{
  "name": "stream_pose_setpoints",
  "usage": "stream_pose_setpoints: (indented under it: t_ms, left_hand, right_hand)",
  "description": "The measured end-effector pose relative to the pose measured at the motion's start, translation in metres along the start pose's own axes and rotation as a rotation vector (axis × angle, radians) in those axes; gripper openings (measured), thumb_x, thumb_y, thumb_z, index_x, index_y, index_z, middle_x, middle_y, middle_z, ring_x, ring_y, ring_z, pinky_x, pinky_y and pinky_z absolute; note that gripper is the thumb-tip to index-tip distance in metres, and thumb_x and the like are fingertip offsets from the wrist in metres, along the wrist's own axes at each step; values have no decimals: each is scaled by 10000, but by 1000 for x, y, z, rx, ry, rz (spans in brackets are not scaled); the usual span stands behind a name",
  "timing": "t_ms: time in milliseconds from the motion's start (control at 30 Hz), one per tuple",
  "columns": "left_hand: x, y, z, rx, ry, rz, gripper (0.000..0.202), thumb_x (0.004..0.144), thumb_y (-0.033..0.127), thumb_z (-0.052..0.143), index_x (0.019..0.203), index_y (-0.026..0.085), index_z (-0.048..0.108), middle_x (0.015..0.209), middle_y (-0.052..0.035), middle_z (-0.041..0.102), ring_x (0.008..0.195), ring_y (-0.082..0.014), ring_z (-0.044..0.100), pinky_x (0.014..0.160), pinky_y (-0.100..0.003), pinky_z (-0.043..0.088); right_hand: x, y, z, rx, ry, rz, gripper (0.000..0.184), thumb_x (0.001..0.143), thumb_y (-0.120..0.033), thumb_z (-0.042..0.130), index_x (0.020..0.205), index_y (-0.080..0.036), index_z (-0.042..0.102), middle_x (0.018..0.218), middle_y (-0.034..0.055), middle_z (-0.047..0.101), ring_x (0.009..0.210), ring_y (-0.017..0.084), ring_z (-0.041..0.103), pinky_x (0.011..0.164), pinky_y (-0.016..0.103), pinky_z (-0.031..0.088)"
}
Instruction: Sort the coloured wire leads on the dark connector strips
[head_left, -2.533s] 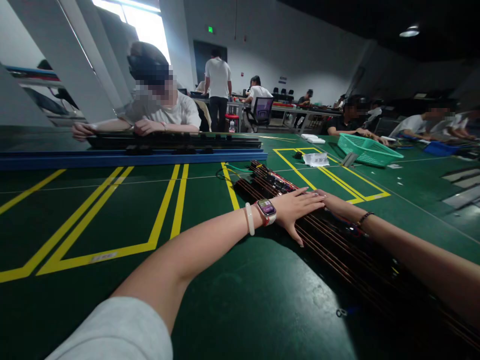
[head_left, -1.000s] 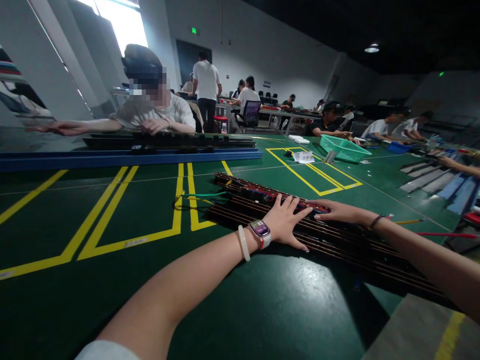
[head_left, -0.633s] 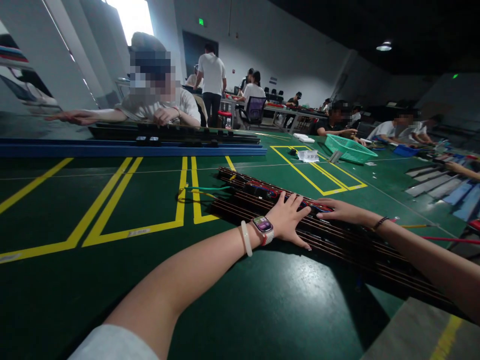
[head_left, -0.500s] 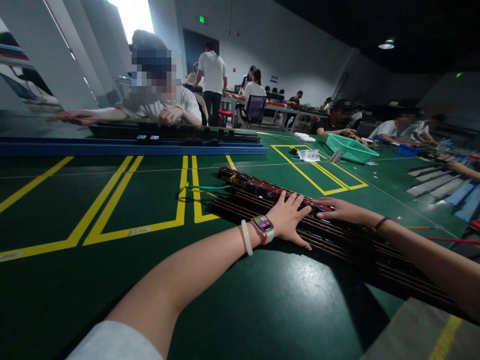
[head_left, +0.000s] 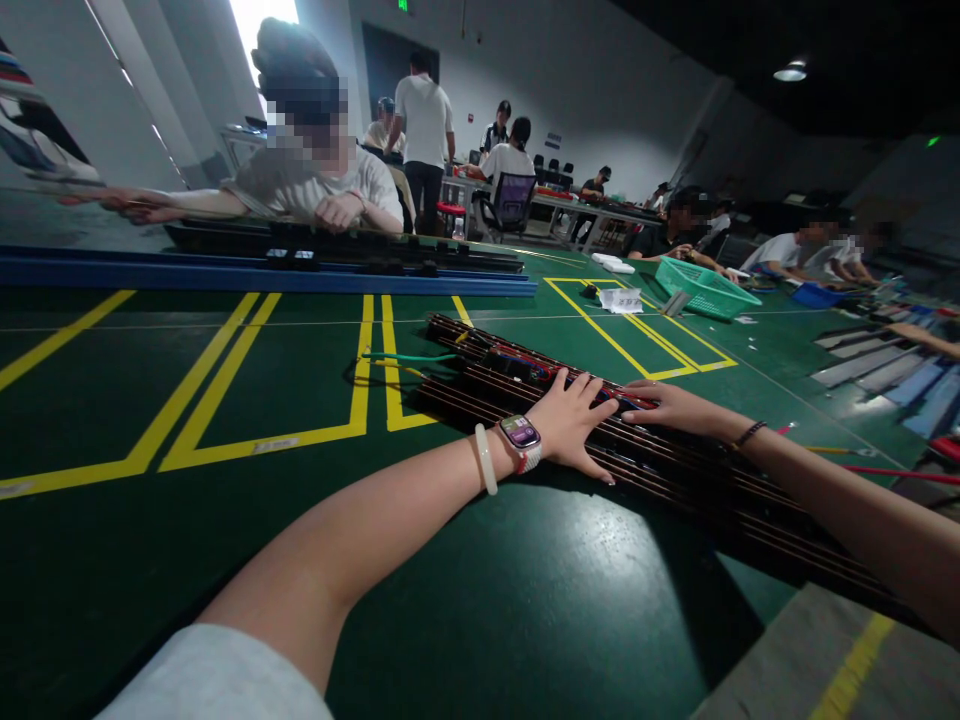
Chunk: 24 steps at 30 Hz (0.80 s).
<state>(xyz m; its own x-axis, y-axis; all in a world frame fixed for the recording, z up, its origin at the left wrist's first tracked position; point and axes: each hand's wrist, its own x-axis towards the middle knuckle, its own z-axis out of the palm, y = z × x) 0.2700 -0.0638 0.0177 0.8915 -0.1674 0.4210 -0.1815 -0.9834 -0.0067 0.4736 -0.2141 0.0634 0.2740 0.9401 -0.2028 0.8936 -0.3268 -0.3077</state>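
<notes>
A bundle of long black rails (head_left: 675, 485) with copper-coloured edges lies slantwise across the green table. Red and blue wires (head_left: 536, 366) run in a channel along its top. My left hand (head_left: 568, 425) rests flat over the rails with its fingers spread, pressing on the near side. Beside it, my right hand (head_left: 679, 410) lies at the far edge of the bundle, its fingers stretched out and touching the wires; its fingertips are partly hidden. Green and yellow lead ends (head_left: 411, 357) stick out at the bundle's left end.
Across the green table (head_left: 480, 590), a person (head_left: 322, 180) sits behind dark rails on a blue rail (head_left: 420, 283). A green basket (head_left: 705, 288), a paper label (head_left: 621, 301) and flat grey strips (head_left: 862, 350) lie to the right. Yellow tape marks the tabletop.
The camera view has tilted slightly. Both hands stay on the rail bundle in nearly the same places. The person opposite now has the head higher in view.
</notes>
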Motion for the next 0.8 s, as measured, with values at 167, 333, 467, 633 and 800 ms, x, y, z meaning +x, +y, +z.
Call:
stream_pose_setpoints:
  t_ms: [167,333,467,633,800]
  left_hand:
    - [-10,-10,-6,23,-17,-20,1113,540,900,409,1361,148,388,1429,-214,280,1323,-386,223,1070,-566,63]
    - [-20,-19,-9,48,-7,-9,1102,549,899,403,1351,143,400,1425,-213,285,1321,-386,229,1066,-558,86]
    - [-22,-21,-8,51,21,-1,1110,541,910,385,1352,152,397,1415,-205,304,1312,-384,245,1066,-553,97]
    - [-22,-21,-8,49,27,-2,1111,537,909,391,1339,141,408,1412,-209,306,1308,-387,248,1063,-558,102]
    - [-22,-21,-10,57,31,-3,1123,533,911,389,1322,112,421,1405,-218,314,1301,-381,258,1064,-551,106]
  right_hand:
    - [15,-10,4,-12,17,-32,705,756,-684,544,1251,-183,588,1275,108,485,1160,295,457,1032,370,336]
    - [27,-19,8,-44,30,-42,713,753,-703,527,1243,-190,596,1288,106,478,1177,302,447,1045,377,324]
    - [27,-21,9,-51,28,-46,725,758,-708,516,1236,-169,599,1294,120,472,1174,306,451,1030,388,342]
    - [24,-22,9,-38,21,-78,716,795,-701,473,1230,-146,594,1310,133,450,1197,293,431,1054,382,318]
    - [24,-25,9,-46,23,-105,643,856,-654,419,1221,-156,595,1304,123,464,1180,277,450,1048,380,323]
